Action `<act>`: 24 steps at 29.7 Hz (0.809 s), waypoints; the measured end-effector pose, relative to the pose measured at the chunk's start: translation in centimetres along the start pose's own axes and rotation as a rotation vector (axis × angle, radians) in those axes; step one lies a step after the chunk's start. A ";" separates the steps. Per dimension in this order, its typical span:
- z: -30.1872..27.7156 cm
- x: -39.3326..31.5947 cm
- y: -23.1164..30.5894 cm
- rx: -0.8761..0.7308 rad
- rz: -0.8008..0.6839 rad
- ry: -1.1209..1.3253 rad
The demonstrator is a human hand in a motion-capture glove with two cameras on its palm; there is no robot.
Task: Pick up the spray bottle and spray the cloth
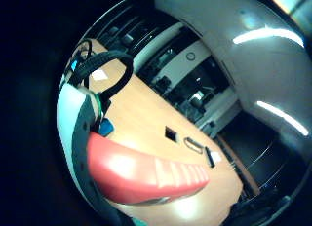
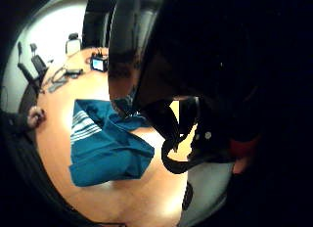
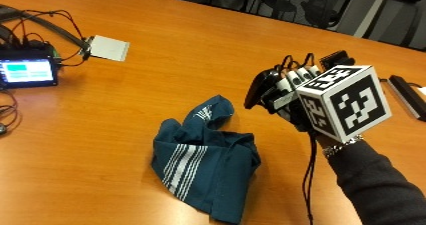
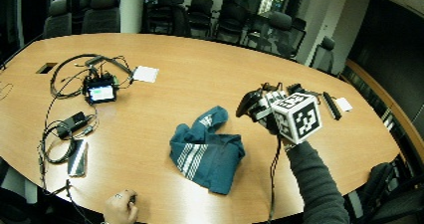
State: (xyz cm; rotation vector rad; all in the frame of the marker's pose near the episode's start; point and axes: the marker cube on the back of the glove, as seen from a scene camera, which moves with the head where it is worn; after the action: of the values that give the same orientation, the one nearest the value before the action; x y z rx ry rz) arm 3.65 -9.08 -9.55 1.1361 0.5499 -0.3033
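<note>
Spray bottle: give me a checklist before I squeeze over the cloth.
1. Spray bottle held by the hand, off the table: ok.
2. Cloth lying uncovered on the table: ok.
3. Hand beside the cloth, not over it: not ok.
4. Nozzle aimed at the cloth: cannot tell.
5. Finger on the red trigger: cannot tell.
6. Small screen well apart from the cloth: ok.

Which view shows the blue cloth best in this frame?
The outside view: the blue cloth lies crumpled on the table, whole and unblocked, its white stripes plain. The wide outside view shows it whole but farther off. The thumb side palm view has one edge hidden behind a dark object near the right hand. The little finger side palm view shows none.
</note>
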 end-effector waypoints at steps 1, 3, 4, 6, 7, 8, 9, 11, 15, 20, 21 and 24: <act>0.0 -0.4 0.1 -0.005 -0.034 0.020; 0.1 -1.4 0.5 -0.019 -0.100 0.054; 0.3 -1.9 0.7 -0.026 -0.131 0.066; 0.5 -2.8 1.0 -0.038 -0.184 0.085; 0.7 -3.2 1.1 -0.043 -0.207 0.092; 0.8 -3.6 1.2 -0.045 -0.229 0.098; 0.9 -4.0 1.3 -0.047 -0.250 0.106; 1.1 -4.9 1.5 -0.050 -0.292 0.122; 1.5 -6.3 2.8 -0.061 -0.360 0.156; 0.2 -6.1 3.6 -0.066 -0.323 0.130; -0.5 -5.8 3.3 -0.059 -0.297 0.116; -3.1 -4.8 1.4 -0.019 -0.203 0.063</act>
State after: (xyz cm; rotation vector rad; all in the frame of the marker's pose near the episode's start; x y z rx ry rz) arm -0.45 -5.94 -6.71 1.0761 0.7249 -0.4376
